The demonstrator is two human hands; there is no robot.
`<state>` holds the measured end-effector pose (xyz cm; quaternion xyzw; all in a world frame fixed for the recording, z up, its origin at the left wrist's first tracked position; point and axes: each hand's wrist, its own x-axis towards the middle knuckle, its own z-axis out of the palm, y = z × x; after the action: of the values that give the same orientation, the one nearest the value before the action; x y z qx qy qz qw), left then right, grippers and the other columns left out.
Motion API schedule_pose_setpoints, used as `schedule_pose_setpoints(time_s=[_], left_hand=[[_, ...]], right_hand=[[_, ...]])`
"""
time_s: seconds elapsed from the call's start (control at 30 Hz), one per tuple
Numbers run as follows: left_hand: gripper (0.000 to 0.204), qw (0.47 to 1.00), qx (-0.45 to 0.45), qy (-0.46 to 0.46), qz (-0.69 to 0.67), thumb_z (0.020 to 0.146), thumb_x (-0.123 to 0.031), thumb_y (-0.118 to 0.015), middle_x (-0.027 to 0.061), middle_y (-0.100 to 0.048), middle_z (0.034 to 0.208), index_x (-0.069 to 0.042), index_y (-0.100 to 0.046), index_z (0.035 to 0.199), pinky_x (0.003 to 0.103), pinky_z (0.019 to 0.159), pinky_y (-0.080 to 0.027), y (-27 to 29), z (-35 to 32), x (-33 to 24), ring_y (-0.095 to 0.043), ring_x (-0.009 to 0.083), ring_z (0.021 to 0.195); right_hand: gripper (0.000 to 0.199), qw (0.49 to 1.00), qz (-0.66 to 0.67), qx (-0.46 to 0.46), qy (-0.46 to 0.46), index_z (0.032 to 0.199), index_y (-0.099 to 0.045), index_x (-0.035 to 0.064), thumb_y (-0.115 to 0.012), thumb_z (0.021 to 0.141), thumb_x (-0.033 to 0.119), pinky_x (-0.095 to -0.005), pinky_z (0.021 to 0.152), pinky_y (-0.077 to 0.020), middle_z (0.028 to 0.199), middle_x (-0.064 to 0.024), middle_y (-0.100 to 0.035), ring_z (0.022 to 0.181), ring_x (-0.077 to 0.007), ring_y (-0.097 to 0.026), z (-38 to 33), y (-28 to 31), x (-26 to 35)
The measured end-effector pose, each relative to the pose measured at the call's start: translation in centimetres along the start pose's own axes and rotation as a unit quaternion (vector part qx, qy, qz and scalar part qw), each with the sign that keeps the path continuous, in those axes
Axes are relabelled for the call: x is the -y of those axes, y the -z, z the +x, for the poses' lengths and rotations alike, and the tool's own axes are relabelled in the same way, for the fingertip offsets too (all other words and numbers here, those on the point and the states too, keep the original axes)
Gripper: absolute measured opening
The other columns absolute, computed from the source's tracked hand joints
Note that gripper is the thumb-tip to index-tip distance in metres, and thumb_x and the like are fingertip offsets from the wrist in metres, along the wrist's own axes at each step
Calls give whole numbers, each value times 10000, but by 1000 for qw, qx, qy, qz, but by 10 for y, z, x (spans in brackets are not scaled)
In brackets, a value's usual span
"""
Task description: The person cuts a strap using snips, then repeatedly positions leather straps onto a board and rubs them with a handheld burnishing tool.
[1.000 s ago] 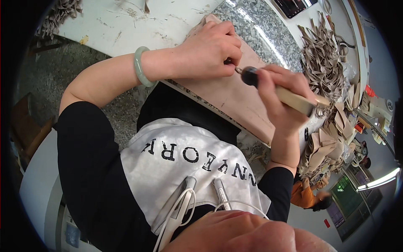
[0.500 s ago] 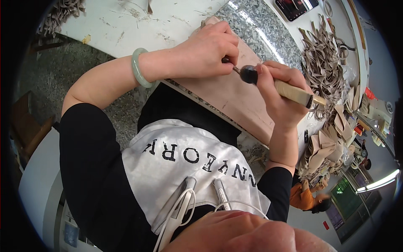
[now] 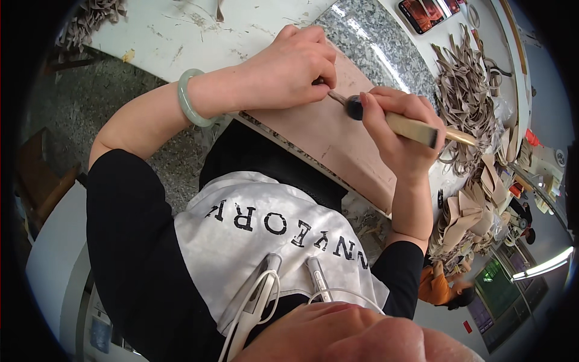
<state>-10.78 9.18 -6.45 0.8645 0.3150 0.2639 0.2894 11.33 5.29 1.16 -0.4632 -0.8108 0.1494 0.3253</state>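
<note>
whatever the left hand (image 3: 289, 72) pins down is hidden under its curled fingers; only a thin metal tip shows poking out by the fingertips. can't tell if sth small is pinched there, fingers just bunched tight & pressed down on the brown sheet (image 3: 338, 136). tool's working end mostly covered where the two hands meet.

right hand (image 3: 401, 136) fisted round a hand tool (image 3: 395, 120): dark round ferrule, pale wooden handle, square-ish section, far end sticks out past the knuckles. tip touches the sheet just beside the left fingertips.

sheet is flat, matte, tan-pink, looks like leather or board, lies on a speckled grey stone slab (image 3: 362, 39) w/ glossy glare streaks; near edge of sheet overhangs toward the torso. white tabletop (image 3: 181, 30) is scuffed, scratched.

smooth pale-green bangle (image 3: 188, 96) on left wrist. heap of taupe strips (image 3: 467, 90), curled & tangled, right of the slab; more folded pieces (image 3: 467, 211) lower right, edges blurred by lens. phone (image 3: 425, 9) cut off at top rim.
</note>
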Motion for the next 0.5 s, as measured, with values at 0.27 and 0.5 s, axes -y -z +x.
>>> schedule_pose_setpoints(time_s=[0.27,0.5], left_hand=[[115,997,-5,-68,34,843,-138,-759,20,-637,883,-101,-726,947,394,814,-489,3,-1,6,-627,245,909],[126,954,-168,-70,239,905,-76,-702,106,-667,897,-45,-707,1027,368,679,-541,76,3,52,-670,299,798]], right_hand=[[161,999,12,-43,-10,782,-709,114,-867,771,84,-304,602,-460,792,-24,-763,571,-170,-662,-16,5,-13],[85,965,135,-155,-161,850,-713,-3,-798,848,-9,-279,696,-516,878,-122,-772,707,-136,-666,-80,36,-26]])
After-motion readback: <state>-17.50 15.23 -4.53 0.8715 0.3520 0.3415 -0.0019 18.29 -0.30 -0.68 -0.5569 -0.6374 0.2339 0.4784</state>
